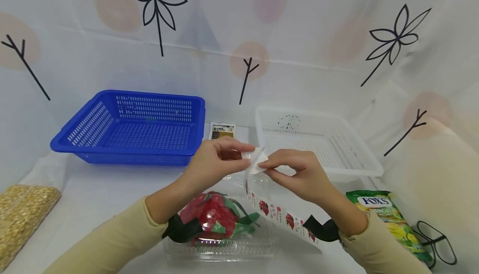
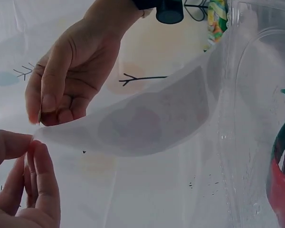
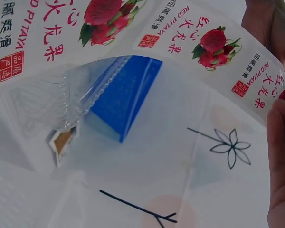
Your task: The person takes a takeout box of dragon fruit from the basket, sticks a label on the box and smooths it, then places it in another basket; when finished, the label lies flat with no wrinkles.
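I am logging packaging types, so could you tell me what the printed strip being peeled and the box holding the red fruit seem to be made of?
The label strip looks like thin, glossy adhesive film or coated paper: it bends freely, and its back is translucent white in the left wrist view. Both hands, left hand and right hand, pinch its end. The clamshell box looks like clear, rigid, shiny plastic, since the red fruit shows through it.

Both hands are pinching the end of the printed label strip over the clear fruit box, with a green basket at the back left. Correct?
Not quite: the basket is blue, as the head view shows. Both the left hand and right hand do pinch the label strip above the clear box.
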A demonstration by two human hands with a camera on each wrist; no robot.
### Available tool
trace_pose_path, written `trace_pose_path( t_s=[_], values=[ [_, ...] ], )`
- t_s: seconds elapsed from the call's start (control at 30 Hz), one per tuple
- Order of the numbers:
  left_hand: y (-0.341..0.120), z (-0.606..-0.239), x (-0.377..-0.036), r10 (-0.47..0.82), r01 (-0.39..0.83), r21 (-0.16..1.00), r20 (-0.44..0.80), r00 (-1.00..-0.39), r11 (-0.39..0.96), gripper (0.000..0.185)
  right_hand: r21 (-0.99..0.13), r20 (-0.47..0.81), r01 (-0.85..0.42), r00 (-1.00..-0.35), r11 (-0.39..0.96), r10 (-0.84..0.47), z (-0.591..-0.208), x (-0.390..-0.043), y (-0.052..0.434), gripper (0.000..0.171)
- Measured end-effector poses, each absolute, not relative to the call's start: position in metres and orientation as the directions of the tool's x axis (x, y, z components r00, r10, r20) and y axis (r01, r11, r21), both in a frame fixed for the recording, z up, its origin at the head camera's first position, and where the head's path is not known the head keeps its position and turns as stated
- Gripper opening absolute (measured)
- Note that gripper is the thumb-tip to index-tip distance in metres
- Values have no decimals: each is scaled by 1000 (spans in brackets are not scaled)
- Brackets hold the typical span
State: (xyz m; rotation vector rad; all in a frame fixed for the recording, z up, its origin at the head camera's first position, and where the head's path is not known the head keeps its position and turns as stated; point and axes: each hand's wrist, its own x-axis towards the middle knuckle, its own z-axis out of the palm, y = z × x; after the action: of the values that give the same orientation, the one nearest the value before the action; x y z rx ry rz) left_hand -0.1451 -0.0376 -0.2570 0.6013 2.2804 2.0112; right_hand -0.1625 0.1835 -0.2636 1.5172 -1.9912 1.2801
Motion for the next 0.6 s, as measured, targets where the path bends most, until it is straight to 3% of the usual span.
trace_pose_path(
  t_s=[0.23,0.4,0.6],
  values=[
    [-36,-258,-149,303,241,969,213,-929,58,24,-308,775,-940,-336,144,-534,-263,-164,189,20],
    [-36,-259,-153,287,230,973,223,-931,-11,28,-203,822,-974,-225,99,-523,-263,-167,194,14],
    [-37,-258,-154,270,154,988,153,-951,-19,46,-225,829,-968,-251,114,-499,-265,-165,199,18]
  ],
)
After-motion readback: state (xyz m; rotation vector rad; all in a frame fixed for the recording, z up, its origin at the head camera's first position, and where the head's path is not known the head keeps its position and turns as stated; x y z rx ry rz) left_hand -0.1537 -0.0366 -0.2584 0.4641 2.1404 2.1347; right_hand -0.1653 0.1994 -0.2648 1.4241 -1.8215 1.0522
